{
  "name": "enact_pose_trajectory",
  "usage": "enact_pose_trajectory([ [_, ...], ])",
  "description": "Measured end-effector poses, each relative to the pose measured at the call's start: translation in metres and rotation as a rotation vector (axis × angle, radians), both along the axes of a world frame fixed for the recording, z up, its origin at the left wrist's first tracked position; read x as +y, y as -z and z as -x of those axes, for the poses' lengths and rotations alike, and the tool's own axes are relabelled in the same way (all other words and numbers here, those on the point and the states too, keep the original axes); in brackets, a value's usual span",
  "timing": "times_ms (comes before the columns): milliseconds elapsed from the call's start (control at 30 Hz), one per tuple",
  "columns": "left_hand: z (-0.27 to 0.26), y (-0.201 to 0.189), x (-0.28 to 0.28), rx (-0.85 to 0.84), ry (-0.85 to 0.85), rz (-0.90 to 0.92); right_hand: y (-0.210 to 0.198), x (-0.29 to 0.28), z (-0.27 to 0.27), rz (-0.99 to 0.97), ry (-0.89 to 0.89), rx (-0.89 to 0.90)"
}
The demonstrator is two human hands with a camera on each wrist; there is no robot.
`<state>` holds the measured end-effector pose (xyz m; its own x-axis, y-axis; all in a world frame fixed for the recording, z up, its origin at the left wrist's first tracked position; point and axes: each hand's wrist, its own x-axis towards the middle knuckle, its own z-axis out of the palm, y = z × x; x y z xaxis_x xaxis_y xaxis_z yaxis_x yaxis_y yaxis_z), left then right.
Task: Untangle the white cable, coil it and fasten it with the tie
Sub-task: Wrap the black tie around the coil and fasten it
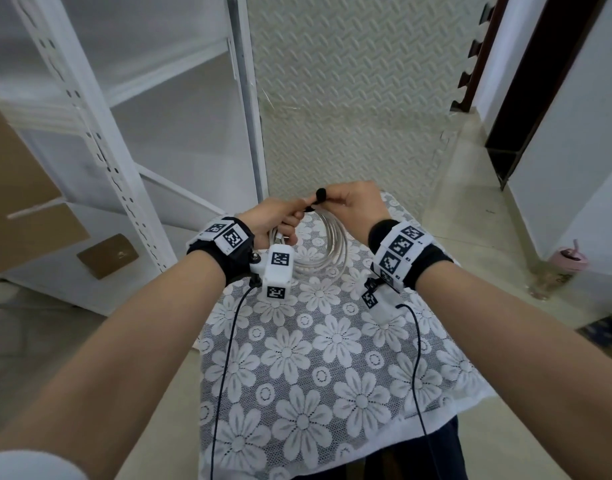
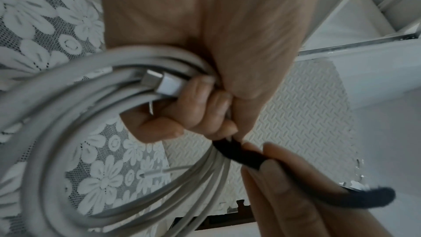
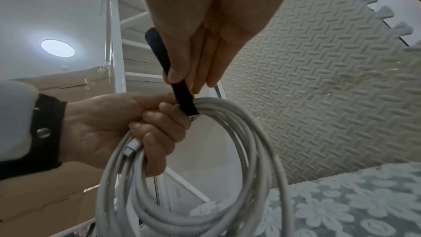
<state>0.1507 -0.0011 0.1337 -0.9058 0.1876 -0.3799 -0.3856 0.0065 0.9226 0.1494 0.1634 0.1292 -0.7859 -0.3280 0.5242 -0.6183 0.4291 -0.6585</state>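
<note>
- Above the floral lace tablecloth (image 1: 315,358), the left hand (image 3: 109,125) gripped the coiled white cable (image 3: 227,168).
- The right hand (image 3: 205,46) pinched the black strap tie (image 3: 182,95) at the coil's top.
- Fastening was under way; next, I judge, wrap the tie snug and press it closed.

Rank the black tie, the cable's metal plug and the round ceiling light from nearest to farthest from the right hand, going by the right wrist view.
1. black tie: pinched in the right hand itself.
2. metal plug: lower left, in the left hand with the white cable coil.
3. ceiling light: far left, overhead.
</note>
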Motion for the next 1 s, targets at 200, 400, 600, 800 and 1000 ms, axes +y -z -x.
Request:
enact_pose_trajectory([
  [200, -0.004, 0.003, 0.003, -0.008, 0.02, 0.0, -0.001, -0.001, -0.002, -0.084, 0.014, 0.16],
  [400, -0.006, 0.003, 0.004, -0.021, 0.022, -0.041, -0.006, 0.0, -0.001, -0.3, -0.011, 0.32],
  [600, -0.012, -0.006, 0.006, 0.159, 0.076, 0.152, -0.012, 0.003, 0.003, -0.208, -0.038, 0.183],
  [800, -0.013, -0.013, 0.011, 0.217, 0.093, 0.369, -0.017, 0.005, 0.006, -0.129, -0.111, -0.107],
  [1000, -0.008, -0.006, 0.005, 0.272, 0.22, 0.346, -0.025, 0.009, 0.006, -0.134, -0.133, -0.246],
])
